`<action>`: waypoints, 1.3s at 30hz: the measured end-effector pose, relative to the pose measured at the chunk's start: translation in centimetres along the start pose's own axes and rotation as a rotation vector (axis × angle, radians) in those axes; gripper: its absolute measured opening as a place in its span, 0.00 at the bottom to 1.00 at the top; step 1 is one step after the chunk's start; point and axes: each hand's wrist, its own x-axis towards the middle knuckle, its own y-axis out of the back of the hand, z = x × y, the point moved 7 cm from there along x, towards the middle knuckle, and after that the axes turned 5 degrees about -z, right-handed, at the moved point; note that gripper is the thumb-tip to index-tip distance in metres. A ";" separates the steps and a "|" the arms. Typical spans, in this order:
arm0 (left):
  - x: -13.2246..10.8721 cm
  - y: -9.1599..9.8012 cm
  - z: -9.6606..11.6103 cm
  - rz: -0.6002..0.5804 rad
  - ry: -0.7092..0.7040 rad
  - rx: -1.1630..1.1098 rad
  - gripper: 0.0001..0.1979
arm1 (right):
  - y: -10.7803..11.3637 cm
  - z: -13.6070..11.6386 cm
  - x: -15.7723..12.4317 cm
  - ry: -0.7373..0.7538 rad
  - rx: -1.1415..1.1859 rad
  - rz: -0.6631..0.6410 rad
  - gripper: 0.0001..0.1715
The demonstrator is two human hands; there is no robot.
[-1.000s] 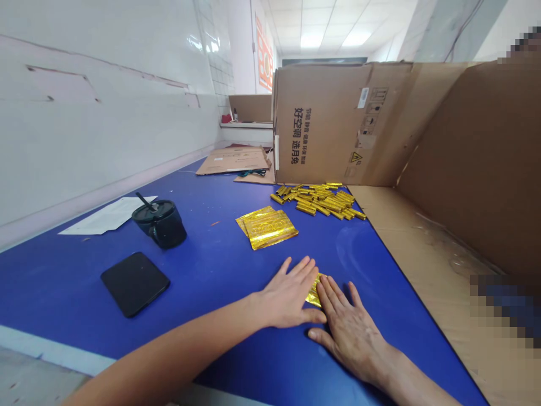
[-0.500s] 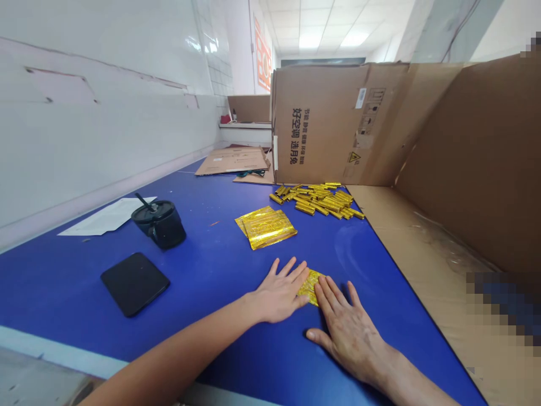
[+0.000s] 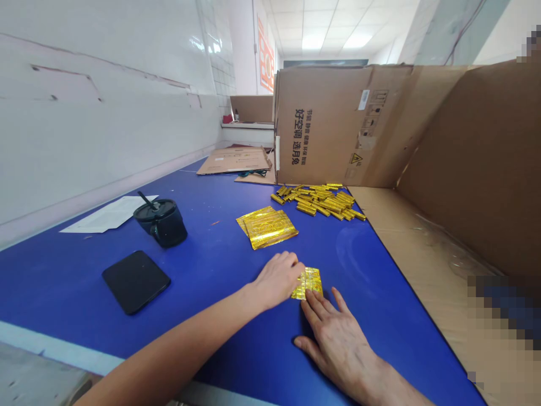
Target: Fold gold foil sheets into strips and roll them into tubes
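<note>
A small folded gold foil wrapper [image 3: 313, 277] lies flat on the blue table, with a crease line running down it. At its left edge, my left hand [image 3: 279, 279] is closed, fingers curled against the foil; the fingertips are partly hidden. My right hand [image 3: 338, 332] rests open, its fingertips pressing the wrapper's lower edge and its thumb spread out to the left on the table. Beyond my hands, a small stack of flat gold foil sheets [image 3: 273, 228] lies slightly fanned.
Farther back is a heap of rolled gold foil tubes [image 3: 325, 202], before a large cardboard box [image 3: 329, 124]. To the left stand a black lidded mug [image 3: 167, 225], a black tablet-like slab [image 3: 136, 281] and white paper [image 3: 101, 217]. Flattened cardboard [image 3: 232, 160] lies at the back.
My left hand has gone from lying flat with fingers spread to curled at the wrapper's left edge. The right hand has shifted slightly left and down, showing more of the foil.
</note>
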 end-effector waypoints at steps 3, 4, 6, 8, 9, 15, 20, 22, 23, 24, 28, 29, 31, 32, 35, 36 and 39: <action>-1.0 -0.4 1.5 -0.059 -0.107 -0.050 0.08 | 0.4 0.6 0.2 0.026 0.027 0.025 0.26; -1.3 -0.4 1.7 -0.057 -0.124 -0.074 0.08 | 0.6 0.8 0.3 0.036 0.043 0.027 0.24; -1.6 -0.1 1.7 -0.038 -0.126 -0.119 0.08 | 0.9 1.3 0.4 0.060 0.088 0.018 0.20; -1.8 0.0 1.5 -0.027 -0.111 -0.143 0.09 | 1.1 1.9 0.6 0.091 0.154 0.000 0.19; -1.9 0.0 1.5 -0.024 -0.099 -0.147 0.09 | 1.3 2.2 0.7 0.113 0.195 -0.004 0.18; -2.0 -0.6 1.7 -0.019 -0.068 -0.125 0.08 | 1.4 4.6 1.1 0.160 0.395 0.116 0.14; -2.0 -1.1 2.0 -0.034 -0.107 -0.087 0.09 | 0.7 5.2 1.2 0.139 0.287 0.160 0.11; -2.0 -1.3 2.2 -0.028 -0.121 -0.096 0.09 | 0.6 5.2 1.2 0.135 0.257 0.153 0.11; -2.0 -1.3 2.2 -0.024 -0.125 -0.104 0.10 | 0.6 5.2 1.2 0.134 0.247 0.153 0.12; -2.0 -1.4 2.2 -0.019 -0.125 -0.111 0.10 | 0.6 5.2 1.2 0.133 0.240 0.155 0.12; -1.8 -1.3 2.5 -0.020 -0.137 -0.102 0.10 | 0.5 5.2 1.3 0.138 0.223 0.165 0.13; -1.7 -1.3 2.6 -0.019 -0.144 -0.095 0.10 | 0.5 5.2 1.3 0.138 0.221 0.167 0.13; -1.6 -1.1 2.7 -0.016 -0.153 -0.081 0.10 | 0.5 5.2 1.3 0.136 0.222 0.176 0.13; -1.6 -0.9 2.8 -0.017 -0.153 -0.075 0.09 | 0.5 5.2 1.3 0.133 0.224 0.183 0.13; -1.7 -0.8 2.8 -0.050 -0.144 -0.071 0.08 | 0.5 5.3 1.4 0.121 0.234 0.202 0.12; -1.7 -0.7 2.9 -0.062 -0.141 -0.072 0.08 | 0.5 5.3 1.4 0.118 0.238 0.204 0.12; -1.8 -0.7 2.9 -0.086 -0.131 -0.061 0.09 | 0.7 5.2 1.5 0.112 0.239 0.210 0.12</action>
